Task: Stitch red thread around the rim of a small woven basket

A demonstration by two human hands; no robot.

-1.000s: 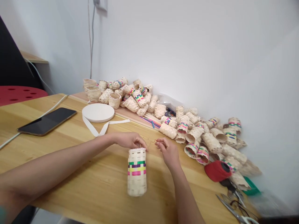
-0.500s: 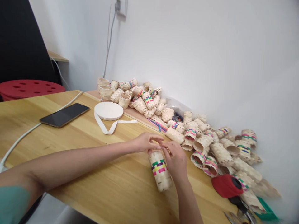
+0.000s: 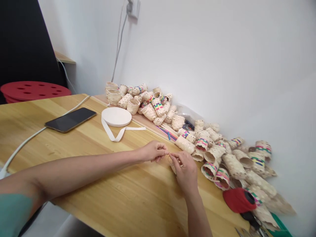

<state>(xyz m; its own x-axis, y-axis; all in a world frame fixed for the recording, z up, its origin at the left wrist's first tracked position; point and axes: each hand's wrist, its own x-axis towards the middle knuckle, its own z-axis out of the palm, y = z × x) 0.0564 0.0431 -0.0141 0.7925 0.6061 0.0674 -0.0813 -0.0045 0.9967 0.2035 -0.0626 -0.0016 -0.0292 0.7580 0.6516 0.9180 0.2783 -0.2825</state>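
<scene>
My left hand (image 3: 155, 151) and my right hand (image 3: 184, 168) meet above the tabletop, fingertips almost touching. Between them is a thin orange-brown cord (image 3: 169, 156), bent into a small loop; both hands pinch it. A small woven basket (image 3: 172, 168) shows only as a pale sliver beside my right hand, which hides the rest. Whether the cord is joined to that basket cannot be made out. Beyond the hands, a pile of small woven baskets (image 3: 184, 144), some with coloured bands, lies along the wall.
A roll of white ribbon (image 3: 116, 116) lies with its loose end on the wooden table (image 3: 118, 197). Left of it is a phone (image 3: 71, 119) over a white cable (image 3: 22, 146). At the right are a red spool (image 3: 238, 200) and scissors (image 3: 256, 227). A red stool (image 3: 34, 90) stands behind.
The banded basket that stood upright below my hands is now mostly hidden behind my right hand. My left fingers have closed into a pinch, and a cord loop shows between the hands.
</scene>
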